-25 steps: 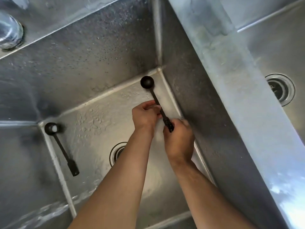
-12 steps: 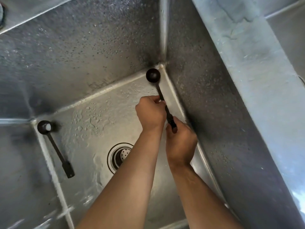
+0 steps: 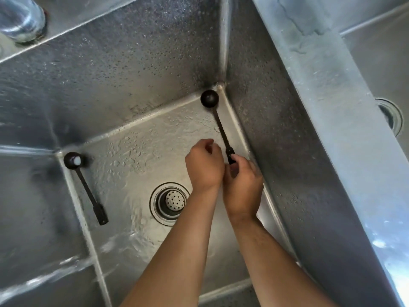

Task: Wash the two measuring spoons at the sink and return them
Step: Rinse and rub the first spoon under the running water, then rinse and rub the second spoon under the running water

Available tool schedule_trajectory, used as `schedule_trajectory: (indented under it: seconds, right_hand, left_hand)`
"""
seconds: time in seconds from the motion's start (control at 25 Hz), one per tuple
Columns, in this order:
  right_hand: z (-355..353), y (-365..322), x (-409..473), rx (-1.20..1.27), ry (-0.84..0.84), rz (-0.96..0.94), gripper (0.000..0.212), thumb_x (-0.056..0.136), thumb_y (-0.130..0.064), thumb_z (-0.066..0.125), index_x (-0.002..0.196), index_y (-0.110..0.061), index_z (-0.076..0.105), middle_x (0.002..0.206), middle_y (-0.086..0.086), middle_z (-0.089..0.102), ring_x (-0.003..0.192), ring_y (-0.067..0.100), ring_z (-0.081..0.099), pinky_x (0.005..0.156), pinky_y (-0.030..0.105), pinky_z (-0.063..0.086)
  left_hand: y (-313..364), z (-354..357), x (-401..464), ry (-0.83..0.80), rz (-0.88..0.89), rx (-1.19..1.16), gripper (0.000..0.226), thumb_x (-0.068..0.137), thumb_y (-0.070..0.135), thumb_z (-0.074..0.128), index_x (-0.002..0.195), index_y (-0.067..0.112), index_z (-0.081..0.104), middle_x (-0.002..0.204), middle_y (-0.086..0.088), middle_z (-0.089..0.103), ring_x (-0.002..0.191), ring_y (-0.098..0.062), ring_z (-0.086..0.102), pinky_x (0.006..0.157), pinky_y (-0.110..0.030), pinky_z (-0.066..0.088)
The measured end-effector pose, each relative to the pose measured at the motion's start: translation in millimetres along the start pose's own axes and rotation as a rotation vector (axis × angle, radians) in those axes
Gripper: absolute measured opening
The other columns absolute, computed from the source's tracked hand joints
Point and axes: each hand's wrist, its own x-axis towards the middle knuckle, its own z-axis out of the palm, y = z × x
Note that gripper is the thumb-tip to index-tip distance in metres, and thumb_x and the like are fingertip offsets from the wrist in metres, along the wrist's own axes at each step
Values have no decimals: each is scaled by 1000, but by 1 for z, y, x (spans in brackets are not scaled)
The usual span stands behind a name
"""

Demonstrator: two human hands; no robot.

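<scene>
A black measuring spoon (image 3: 218,119) points its round bowl toward the sink's far right corner. My right hand (image 3: 242,185) grips the end of its handle. My left hand (image 3: 204,165) is curled just left of the handle, fingers closed and no longer touching the stem. A second black measuring spoon (image 3: 85,187) lies on the sink floor at the far left corner, a white spot in its bowl.
The deep steel sink (image 3: 137,151) is wet, with a drain strainer (image 3: 170,201) in the middle of its floor. A faucet base (image 3: 21,17) sits at the top left. A steel divider (image 3: 327,107) separates a second basin with its drain (image 3: 390,114) on the right.
My left hand has slid down off the spoon's stem and come free of it. My right hand keeps its grip on the handle end. The camera view shifted slightly.
</scene>
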Motion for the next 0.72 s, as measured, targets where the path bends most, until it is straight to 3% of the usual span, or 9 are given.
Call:
schedule_trajectory:
  seconds: [0.08,0.24,0.36,0.48,0.6,0.72]
  right_hand:
    - [-4,0,-10,10,-76,-44,32,95,-14,64,126,-15,66,118,5,66,102,20,64,86,29,52]
    - [-8,-6,-32,-46,-294,-74,38,99,-27,60,135,-17,58,133,3,58,113,17,61,96,23,46]
    - [-11,-17,-50,-87,-404,-91,42,98,-29,58,138,-16,56,139,2,56,120,16,57,99,18,38]
    - [-11,-33,-66,-113,-482,-153,40,98,-26,57,136,-14,58,136,6,60,123,20,57,107,28,41]
    - [-6,-58,-83,-109,-538,-243,38,97,-27,59,131,-12,62,129,8,65,117,23,61,103,33,45]
    - [3,-81,-96,-78,-569,-270,35,96,-27,59,126,-13,65,124,8,69,114,24,63,99,32,47]
  left_hand:
    - [-11,-11,-17,-33,12,10,29,97,18,56,120,12,72,114,-9,75,108,-24,68,93,-31,51]
    - [-44,-40,-54,-49,-84,-17,29,98,17,54,121,12,70,117,-8,74,109,-23,66,93,-31,50]
    - [-68,-66,-84,-76,-107,-53,24,100,18,52,112,15,73,107,-1,75,99,-17,67,80,-25,47]
    - [-96,-92,-113,-113,-151,-2,24,99,18,50,101,19,74,96,5,75,91,-16,67,74,-28,49]
    - [-121,-121,-133,-144,-206,-10,19,95,20,56,92,22,75,84,12,73,84,-13,67,70,-18,47]
    - [-139,-147,-141,-101,-265,-11,15,94,23,62,98,22,77,96,8,77,92,-14,70,82,-29,53]
